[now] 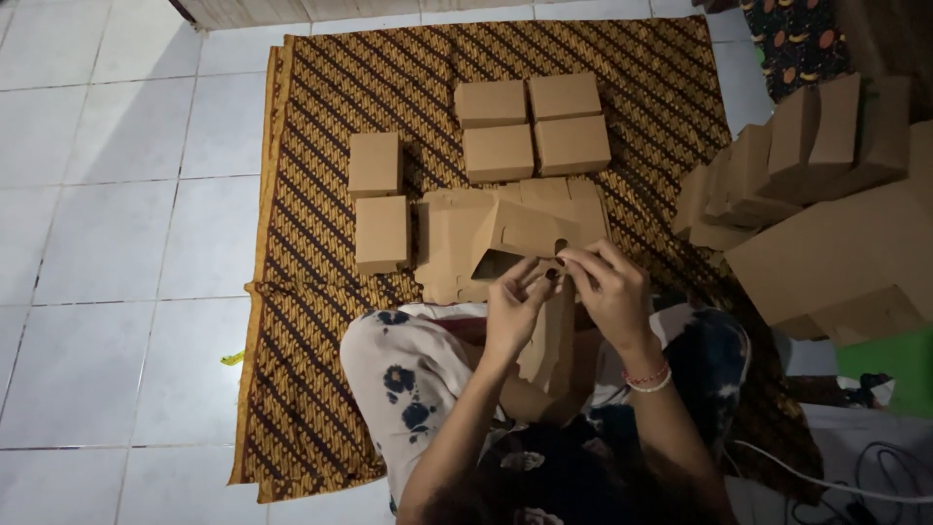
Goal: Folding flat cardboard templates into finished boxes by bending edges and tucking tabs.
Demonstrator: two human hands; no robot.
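Both hands meet on the half-folded cardboard box point(520, 243) above the lap, left hand point(513, 309) pinching its lower flap from below, right hand point(610, 290) pinching the right edge, the box's length running leftward from the fingers.

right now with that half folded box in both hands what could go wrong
1. The half-folded brown cardboard box is pinched only at one edge by the left hand and right hand; a hard push on the flap could crease or tear it.
2. The leaning row of folded brown boxes at the right looks unsteady and might topple.
3. The stack of flat cardboard blanks under the box could slide on the patterned brown cloth.
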